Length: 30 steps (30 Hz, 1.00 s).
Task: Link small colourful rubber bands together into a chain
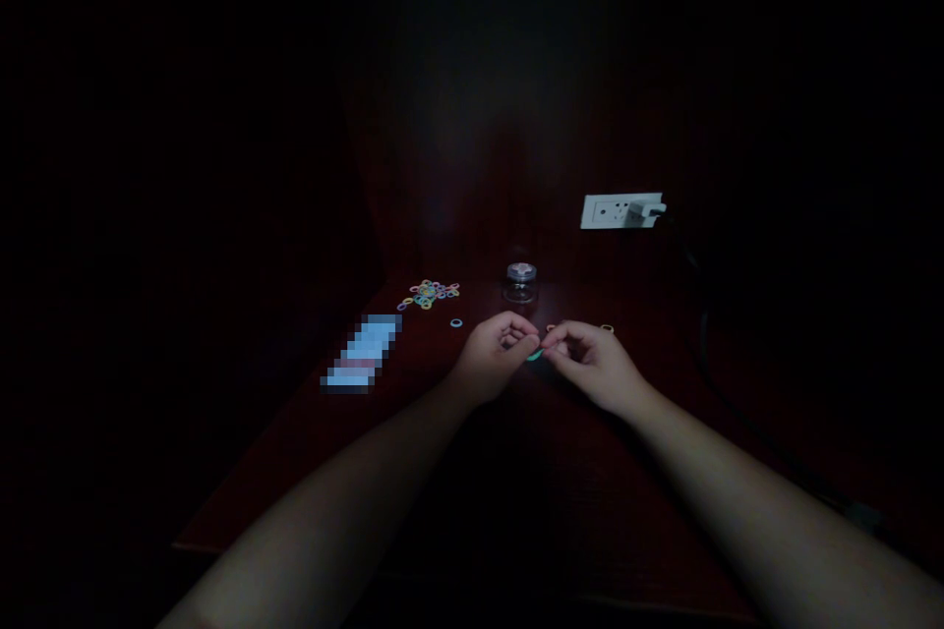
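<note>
Between my two hands, just above the dark red table, is a small green hair tie, partly hidden by my fingers. My left hand pinches its left side between thumb and forefinger. From the right, my right hand pinches close to its other edge, with the fingertips of both hands almost touching. Behind my right hand lie a pinkish hair tie, mostly covered, and a yellowish hair tie. A single blue hair tie rests to the left of my left hand.
A pile of colourful hair ties lies at the back left of the table. A small clear lidded jar stands behind my hands. At left is a blurred-out bright phone-like rectangle. A wall socket holds a plug with a dark cable.
</note>
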Tool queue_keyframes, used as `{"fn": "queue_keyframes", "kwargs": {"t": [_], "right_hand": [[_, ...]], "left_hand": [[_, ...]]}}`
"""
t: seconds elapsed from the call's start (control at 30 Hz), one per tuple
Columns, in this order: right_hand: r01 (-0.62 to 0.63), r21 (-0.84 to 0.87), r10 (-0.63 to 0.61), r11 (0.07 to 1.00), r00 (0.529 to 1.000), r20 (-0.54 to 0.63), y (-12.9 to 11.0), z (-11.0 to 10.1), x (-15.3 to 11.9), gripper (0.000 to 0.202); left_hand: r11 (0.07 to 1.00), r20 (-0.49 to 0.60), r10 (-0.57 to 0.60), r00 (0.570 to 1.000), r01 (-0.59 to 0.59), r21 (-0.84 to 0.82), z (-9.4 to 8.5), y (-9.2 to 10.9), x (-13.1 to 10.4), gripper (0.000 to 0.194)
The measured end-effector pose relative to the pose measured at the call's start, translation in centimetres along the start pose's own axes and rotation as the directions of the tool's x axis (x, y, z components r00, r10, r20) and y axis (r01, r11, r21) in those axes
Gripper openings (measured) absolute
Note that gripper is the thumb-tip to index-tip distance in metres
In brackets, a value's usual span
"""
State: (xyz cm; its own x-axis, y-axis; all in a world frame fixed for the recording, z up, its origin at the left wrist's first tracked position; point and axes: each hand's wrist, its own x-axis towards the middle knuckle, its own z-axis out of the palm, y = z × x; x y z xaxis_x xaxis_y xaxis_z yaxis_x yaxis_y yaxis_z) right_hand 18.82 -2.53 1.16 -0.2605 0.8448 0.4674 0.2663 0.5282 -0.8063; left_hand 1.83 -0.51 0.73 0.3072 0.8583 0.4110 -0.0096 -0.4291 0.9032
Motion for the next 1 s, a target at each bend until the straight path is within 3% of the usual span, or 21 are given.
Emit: {"fn": "queue_keyframes", "kwargs": {"t": [0.17,0.3,0.57,0.83,1.0], "right_hand": [[-0.046,0.093,0.053,0.995,0.996,-0.073,0.2,-0.3,0.2,0.017],[-0.054,0.112,0.067,0.992,0.991,-0.113,0.3,-0.4,0.3,0.019],[-0.057,0.143,0.074,0.988,0.99,-0.121,0.3,-0.4,0.3,0.019],[-0.086,0.183,0.091,0.979,0.996,-0.021,0.1,-0.2,0.1,0.024],[-0.039,0.075,0.04,0.996,0.999,-0.017,0.1,-0.2,0.1,0.016]], "left_hand": [[0.995,-0.01,-0.089,0.996,0.089,-0.052,-0.2,0.1,0.0,0.022],[0.998,0.019,-0.059,0.998,0.059,-0.019,0.0,-0.2,-0.1,0.02],[0.992,0.098,-0.103,0.99,0.095,0.082,-0.1,-0.7,-0.2,0.019],[0.989,0.084,-0.083,0.993,0.072,0.128,0.0,0.1,-0.3,0.013],[0.989,0.105,-0.112,0.988,0.1,0.11,0.1,0.3,-0.3,0.014]]}}
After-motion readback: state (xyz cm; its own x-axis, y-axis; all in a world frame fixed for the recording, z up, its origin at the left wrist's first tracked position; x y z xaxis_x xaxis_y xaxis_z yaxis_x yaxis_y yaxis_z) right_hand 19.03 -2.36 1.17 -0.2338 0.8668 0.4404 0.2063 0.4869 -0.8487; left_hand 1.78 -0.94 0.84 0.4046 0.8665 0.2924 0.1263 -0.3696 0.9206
